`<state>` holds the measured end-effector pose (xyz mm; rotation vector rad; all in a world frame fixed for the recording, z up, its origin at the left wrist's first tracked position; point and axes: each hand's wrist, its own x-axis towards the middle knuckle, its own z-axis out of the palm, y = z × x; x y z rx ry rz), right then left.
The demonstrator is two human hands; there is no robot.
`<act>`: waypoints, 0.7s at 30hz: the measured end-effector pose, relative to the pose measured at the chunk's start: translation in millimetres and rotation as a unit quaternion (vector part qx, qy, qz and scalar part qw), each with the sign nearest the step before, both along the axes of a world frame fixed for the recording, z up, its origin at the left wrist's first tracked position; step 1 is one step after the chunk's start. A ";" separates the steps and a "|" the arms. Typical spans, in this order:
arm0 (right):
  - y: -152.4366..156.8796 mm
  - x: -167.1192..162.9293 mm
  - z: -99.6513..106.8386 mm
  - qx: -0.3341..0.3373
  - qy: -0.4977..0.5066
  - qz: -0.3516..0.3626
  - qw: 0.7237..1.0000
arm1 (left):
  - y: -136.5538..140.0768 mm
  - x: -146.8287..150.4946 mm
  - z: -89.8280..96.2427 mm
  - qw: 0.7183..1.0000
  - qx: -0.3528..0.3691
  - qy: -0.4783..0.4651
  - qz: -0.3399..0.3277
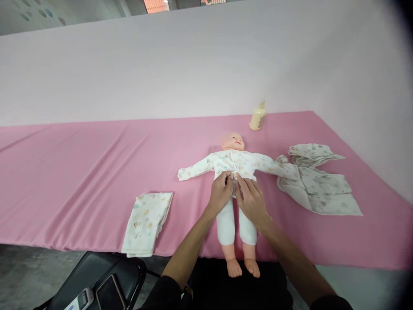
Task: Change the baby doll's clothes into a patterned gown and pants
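A baby doll (233,141) lies on its back with its head away from me and its feet at the table's near edge. It wears a white printed long-sleeved top (222,160), sleeves spread to both sides, over white cloth-covered legs (225,226). My left hand (222,190) and my right hand (251,197) meet at the front of the top over the doll's belly. The fingers of both pinch the fabric near its front opening. What exactly lies between the fingertips, perhaps a tie or snap, is too small to make out.
A folded printed cloth (146,224) lies at the left near edge. Spread and folded baby clothes (325,189) lie to the right, touching the doll's right-hand sleeve. A pump bottle (258,117) stands behind. A black chair (106,275) holds a phone (111,295). The pink tablecloth (80,181) meets a wall.
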<state>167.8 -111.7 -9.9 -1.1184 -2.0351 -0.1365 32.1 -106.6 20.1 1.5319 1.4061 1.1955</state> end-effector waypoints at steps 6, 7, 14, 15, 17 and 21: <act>-2.4 -0.5 1.9 0.010 -0.035 0.001 0.999 | 1.5 0.0 -1.2 0.999 -0.014 -0.029 0.003; -3.1 -1.2 2.8 0.011 -0.045 0.000 0.999 | 1.8 -0.1 -1.0 0.999 -0.017 -0.039 0.004; -7.4 -6.3 7.3 0.011 -0.103 -0.022 0.994 | 4.7 -1.7 0.2 0.994 -0.041 -0.100 0.016; -7.6 -6.3 7.3 0.011 -0.104 -0.019 0.994 | 5.1 -2.1 0.2 0.994 -0.043 -0.101 0.016; -7.7 -5.7 6.9 0.010 -0.102 -0.014 0.995 | 5.9 -2.7 0.2 0.994 -0.044 -0.100 0.015; -7.7 -4.5 5.2 -0.001 -0.084 -0.007 0.996 | 5.7 -3.0 0.9 0.994 -0.045 -0.097 0.013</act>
